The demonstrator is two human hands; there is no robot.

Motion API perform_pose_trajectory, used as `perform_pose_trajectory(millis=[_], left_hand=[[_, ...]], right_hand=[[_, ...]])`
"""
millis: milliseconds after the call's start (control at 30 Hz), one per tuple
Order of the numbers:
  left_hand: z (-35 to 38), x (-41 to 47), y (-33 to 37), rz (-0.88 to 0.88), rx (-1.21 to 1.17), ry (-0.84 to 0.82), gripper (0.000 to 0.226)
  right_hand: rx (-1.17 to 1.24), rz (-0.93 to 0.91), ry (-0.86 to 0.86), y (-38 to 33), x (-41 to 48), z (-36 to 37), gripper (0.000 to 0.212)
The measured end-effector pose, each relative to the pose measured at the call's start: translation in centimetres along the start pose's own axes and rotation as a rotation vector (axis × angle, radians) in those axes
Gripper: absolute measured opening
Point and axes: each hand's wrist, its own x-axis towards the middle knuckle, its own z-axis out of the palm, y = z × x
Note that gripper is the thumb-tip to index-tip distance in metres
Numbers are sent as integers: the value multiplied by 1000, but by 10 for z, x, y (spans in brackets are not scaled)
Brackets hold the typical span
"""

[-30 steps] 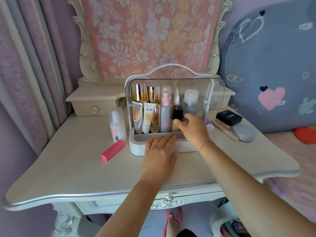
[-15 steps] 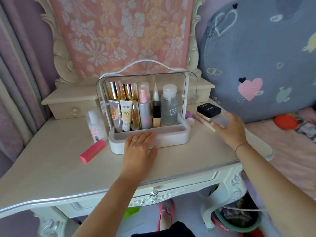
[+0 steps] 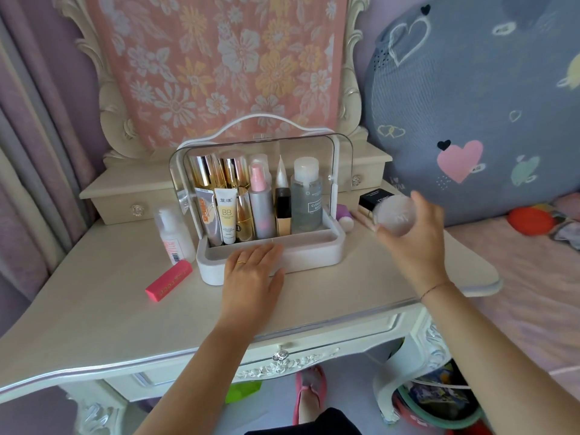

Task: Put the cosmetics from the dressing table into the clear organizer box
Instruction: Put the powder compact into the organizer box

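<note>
The left arm reaches straight forward and the left hand (image 3: 254, 273) lies palm down on the counter (image 3: 94, 309). Its fingers are straight and relaxed, the tips touching the white front wall of the clear organizer box (image 3: 314, 255). The right arm comes in from the right, and the right hand (image 3: 417, 246) is raised above the counter just right of the box. Its fingers are curled round a round frosted jar (image 3: 394, 216), which is blurred, pale and translucent, with its flat face turned toward the camera.

Upright in the box's rear row stand two gold-capped bottles (image 3: 207, 171), an orange-lettered tube (image 3: 207, 218), a BB cream tube (image 3: 227, 219), a pink-pump spray bottle (image 3: 260, 205), a black-and-gold bottle (image 3: 283, 211) and a clear cleansing water bottle (image 3: 307, 199).

On the counter left of the box are a white bottle (image 3: 174, 233) and a pink lipstick carton (image 3: 169, 280). To its right are a purple-and-white piece (image 3: 343, 216) and a black box (image 3: 373, 197).
</note>
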Motion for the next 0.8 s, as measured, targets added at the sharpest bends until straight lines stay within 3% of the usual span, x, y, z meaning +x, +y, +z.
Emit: perform_pose_trajectory(millis=[167, 300, 467, 533, 700, 800], left_hand=[[0, 0, 0, 19, -6, 12, 44], [0, -1, -1, 14, -36, -1, 44], [1, 0, -3, 8, -108, 9, 43], [-9, 5, 5, -43, -289, 26, 38], [-29, 32, 27, -284, -1076, -61, 28], [-28, 47, 27, -429, -1252, -39, 15]], right_hand=[[69, -279, -126, -59, -39, 35, 89], [117, -166, -11, -75, -34, 49, 87], [172, -186, 72, -71, -56, 54, 82], [187, -242, 58, -71, -62, 59, 79], [251, -275, 24, -84, -62, 69, 75], [248, -309, -40, -84, -55, 71, 71]])
